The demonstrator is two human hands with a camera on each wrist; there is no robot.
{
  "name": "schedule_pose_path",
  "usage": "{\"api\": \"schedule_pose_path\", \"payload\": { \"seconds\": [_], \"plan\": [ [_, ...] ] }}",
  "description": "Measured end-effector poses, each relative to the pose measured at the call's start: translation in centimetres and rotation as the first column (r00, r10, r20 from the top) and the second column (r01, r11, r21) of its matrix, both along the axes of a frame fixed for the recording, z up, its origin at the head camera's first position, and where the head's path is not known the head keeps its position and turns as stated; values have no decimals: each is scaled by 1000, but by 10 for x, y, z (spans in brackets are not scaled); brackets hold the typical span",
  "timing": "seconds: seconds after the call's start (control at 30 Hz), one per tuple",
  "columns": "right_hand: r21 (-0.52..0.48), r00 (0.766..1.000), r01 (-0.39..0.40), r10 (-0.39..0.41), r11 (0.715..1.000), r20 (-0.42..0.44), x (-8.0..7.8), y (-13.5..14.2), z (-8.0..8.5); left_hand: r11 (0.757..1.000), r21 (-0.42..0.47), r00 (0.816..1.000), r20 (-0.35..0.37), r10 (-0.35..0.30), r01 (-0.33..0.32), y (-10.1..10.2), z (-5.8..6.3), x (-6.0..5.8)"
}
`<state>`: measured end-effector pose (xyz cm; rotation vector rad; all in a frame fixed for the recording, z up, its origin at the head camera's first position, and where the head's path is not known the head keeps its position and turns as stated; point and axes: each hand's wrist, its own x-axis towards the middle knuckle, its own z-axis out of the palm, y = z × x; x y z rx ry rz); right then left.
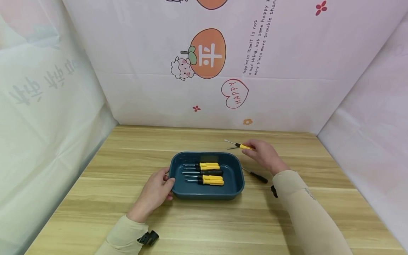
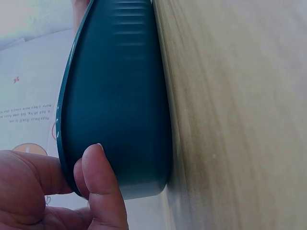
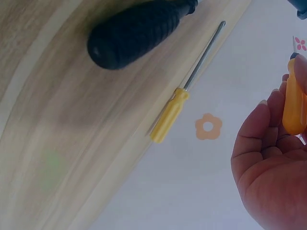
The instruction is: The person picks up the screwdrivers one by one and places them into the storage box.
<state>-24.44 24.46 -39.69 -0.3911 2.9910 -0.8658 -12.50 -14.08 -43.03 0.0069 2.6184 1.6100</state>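
Observation:
A dark blue plastic tray (image 1: pixel 234 180) stands on the table, holding several screwdrivers laid side by side, most with yellow handles (image 1: pixel 213 182) and one with a black handle (image 1: pixel 211 173). My left hand (image 1: pixel 158 185) grips its left wall, thumb at the rim; the left wrist view shows fingers (image 2: pixel 103 187) against the outer side. Beyond the tray's far right corner, my right hand (image 1: pixel 262 154) holds a yellow screwdriver (image 1: pixel 244 146) by the handle, raised above the table. Beneath it lies another yellow-handled screwdriver (image 3: pixel 170 115), its handle hidden by the hand in the head view.
A black-handled screwdriver (image 1: pixel 259 177) lies just right of the tray, shaft toward it. The wooden table (image 1: pixel 210 226) meets a printed white cloth wall (image 1: pixel 153 99) at the back, with cloth at both sides too.

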Motion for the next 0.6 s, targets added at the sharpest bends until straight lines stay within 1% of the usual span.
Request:
{"api": "schedule_pose_path", "payload": {
  "seconds": [0.27,0.6],
  "plan": [
    [-50,1000,-19,18,999,-9,4,-7,5,1000,1,1000,-2,2,-2,0,0,0],
    [-97,996,-86,83,992,-34,12,-17,11,1000,5,1000,-4,1,-1,0,-1,0]
  ]
}}
